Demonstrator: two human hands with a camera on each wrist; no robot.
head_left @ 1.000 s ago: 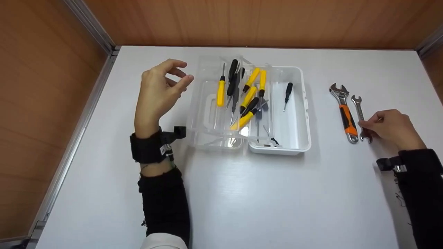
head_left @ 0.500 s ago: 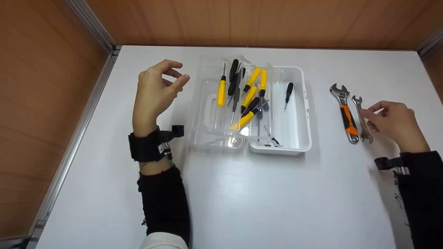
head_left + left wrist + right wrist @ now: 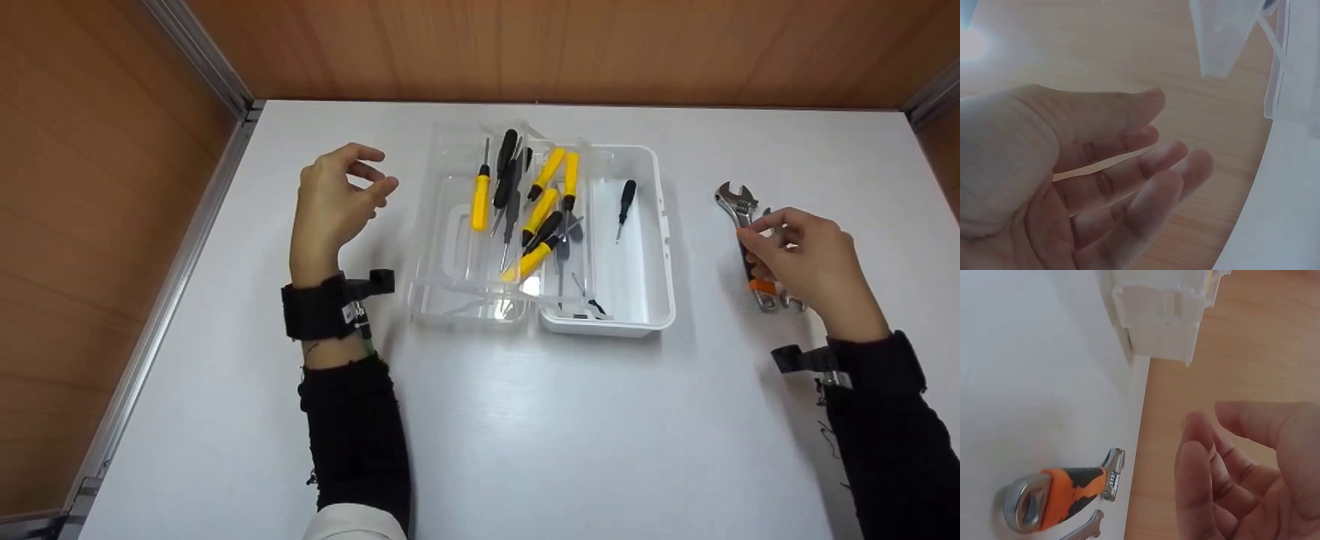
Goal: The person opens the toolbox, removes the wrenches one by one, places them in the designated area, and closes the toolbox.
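**Right hand over the wrenches, left hand up by the toolbox**

So the orange-and-black-handled adjustable wrench (image 3: 742, 225) lies flat on the white table (image 3: 525, 420), out on the right side, well apart from the box. Its silver jaw end points to the far edge. Right next to it, on its right, is a small plain steel open-end wrench (image 3: 1085, 530), mostly hidden under the hand in the head view. The right hand (image 3: 802, 259) is over both of them with fingers loosely bent. In the wrist view the fingers (image 3: 1196, 484) are relaxed and apart and clearly not wrapped round anything, so it's holding nothing.

The left hand (image 3: 334, 202) is raised off the table just left of the box, fingers loosely curled, thumb near the fingertips, nothing in it.

In the middle sits a clear plastic toolbox (image 3: 637, 300), lid open to the left, with a pile of yellow-handled and black-handled screwdrivers (image 3: 536, 214) inside. One small black screwdriver (image 3: 624, 204) lies alone in the right half.
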